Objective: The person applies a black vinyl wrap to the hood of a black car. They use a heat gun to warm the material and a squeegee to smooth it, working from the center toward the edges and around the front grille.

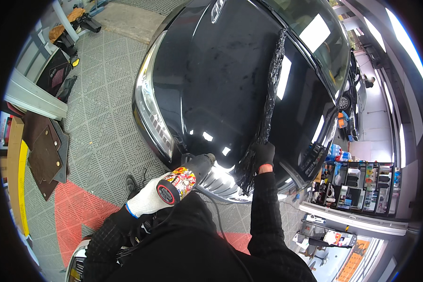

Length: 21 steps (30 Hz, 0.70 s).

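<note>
- A black car hood (221, 84) is filling the upper middle of the view; the other places are being told from it.
- Over the hood's near edge, the right hand (264, 155), black-gloved, is making a firm fist around bunched black film (271, 89).
- The black film is lying along the hood like a narrow, wrinkled rope. Its long axis is running from the fist away toward the windshield (310, 28), while a crumpled end is hanging at the hood's near edge, just left of the fist.
- Off the hood's near left corner, the left hand (148, 199), white-gloved, is holding a sticker-covered heat gun (185, 176). The tool is hiding most of the fingers, so I cannot tell how tightly they are wrapping.
- The nozzle (210, 159) is pointing toward the hood's near edge, left of the film and apart from it. The right hand is the nearer one, touching the film.
- A dark cable (219, 218) is hanging below the near edge, between the forearms.
- A clear headlight (150, 103) is curving along the hood's left edge.
- Left of the hood, brown mats (43, 157) are resting; right of it, a rack (362, 188) is holding small goods.
</note>
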Motion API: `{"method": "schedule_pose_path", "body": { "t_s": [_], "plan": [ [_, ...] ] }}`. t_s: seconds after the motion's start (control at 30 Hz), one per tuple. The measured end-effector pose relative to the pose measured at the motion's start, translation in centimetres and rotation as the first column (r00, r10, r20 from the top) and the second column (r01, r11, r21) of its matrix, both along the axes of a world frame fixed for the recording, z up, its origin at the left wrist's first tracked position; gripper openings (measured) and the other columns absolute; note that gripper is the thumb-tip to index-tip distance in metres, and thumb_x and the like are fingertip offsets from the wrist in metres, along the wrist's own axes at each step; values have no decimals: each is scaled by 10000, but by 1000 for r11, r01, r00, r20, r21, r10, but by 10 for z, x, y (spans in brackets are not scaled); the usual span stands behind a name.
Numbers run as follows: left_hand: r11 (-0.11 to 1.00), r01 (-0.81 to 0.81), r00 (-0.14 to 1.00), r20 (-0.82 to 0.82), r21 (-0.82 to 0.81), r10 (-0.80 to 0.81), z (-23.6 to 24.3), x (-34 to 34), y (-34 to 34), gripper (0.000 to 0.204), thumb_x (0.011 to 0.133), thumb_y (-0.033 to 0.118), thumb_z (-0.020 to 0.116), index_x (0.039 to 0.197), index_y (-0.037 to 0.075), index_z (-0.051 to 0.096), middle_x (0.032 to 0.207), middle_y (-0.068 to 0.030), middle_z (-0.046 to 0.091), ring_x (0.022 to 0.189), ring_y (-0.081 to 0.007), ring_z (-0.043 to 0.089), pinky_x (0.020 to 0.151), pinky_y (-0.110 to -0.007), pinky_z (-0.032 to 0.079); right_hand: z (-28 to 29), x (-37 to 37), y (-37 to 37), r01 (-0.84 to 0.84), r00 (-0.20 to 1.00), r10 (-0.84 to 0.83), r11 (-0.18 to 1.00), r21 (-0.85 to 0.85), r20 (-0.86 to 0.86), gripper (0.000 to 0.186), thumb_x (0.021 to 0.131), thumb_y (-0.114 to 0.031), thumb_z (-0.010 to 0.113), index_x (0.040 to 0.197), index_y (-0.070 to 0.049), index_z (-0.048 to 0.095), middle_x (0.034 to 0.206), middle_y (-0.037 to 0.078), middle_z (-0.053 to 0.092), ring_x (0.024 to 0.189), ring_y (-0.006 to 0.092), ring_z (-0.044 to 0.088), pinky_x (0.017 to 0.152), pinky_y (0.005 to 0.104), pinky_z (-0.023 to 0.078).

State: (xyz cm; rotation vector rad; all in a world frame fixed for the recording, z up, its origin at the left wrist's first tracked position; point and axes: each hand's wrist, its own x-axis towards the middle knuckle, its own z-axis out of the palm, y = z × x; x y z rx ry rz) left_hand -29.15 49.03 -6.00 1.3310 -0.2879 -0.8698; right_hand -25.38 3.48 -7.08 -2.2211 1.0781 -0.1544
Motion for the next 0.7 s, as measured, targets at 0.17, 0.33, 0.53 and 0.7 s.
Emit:
{"method": "schedule_pose_path", "body": {
  "t_s": [0.17, 0.33, 0.53, 0.7],
  "plan": [
    [996, 46, 999, 18, 78, -47, -5, 8, -3, 773, 822, 49, 903, 1487, -42, 519, 1337, -147, 706, 1217, -192, 687, 1081, -327, 553, 10, -5, 8, -19, 998, 12, 993, 113, 66, 263, 754, -117, 790, 959, 47, 798, 819, 181, 795, 753, 289, 795, 689, 420, 605],
    [998, 52, 998, 25, 44, -53, -9, 14, -4, 811, 823, 71, 912, 1509, -52, 498, 1366, -154, 696, 1243, -194, 678, 1097, -330, 546, 17, -6, 11, -26, 996, 10, 982, 187, 84, 252, 756, -113, 794, 944, 54, 795, 791, 169, 788, 704, 255, 782, 660, 395, 599],
    [995, 90, 995, 34, 45, -91, -14, 27, -1, 825, 827, 88, 913, 1519, -57, 488, 1369, -160, 694, 1251, -201, 678, 1101, -336, 544, 18, -8, 15, 6, 996, -23, 982, 191, 88, 243, 758, -117, 794, 929, 56, 796, 785, 165, 789, 702, 250, 784, 652, 394, 594],
    [985, 150, 988, 30, 80, -153, -19, 46, -1, 846, 810, 102, 922, 1518, -56, 487, 1355, -164, 700, 1233, -214, 687, 1084, -349, 554, 10, -11, 9, -17, 996, 1, 987, 162, 92, 238, 769, -131, 799, 901, 67, 792, 778, 159, 787, 698, 240, 779, 644, 394, 586]
  ]
}}
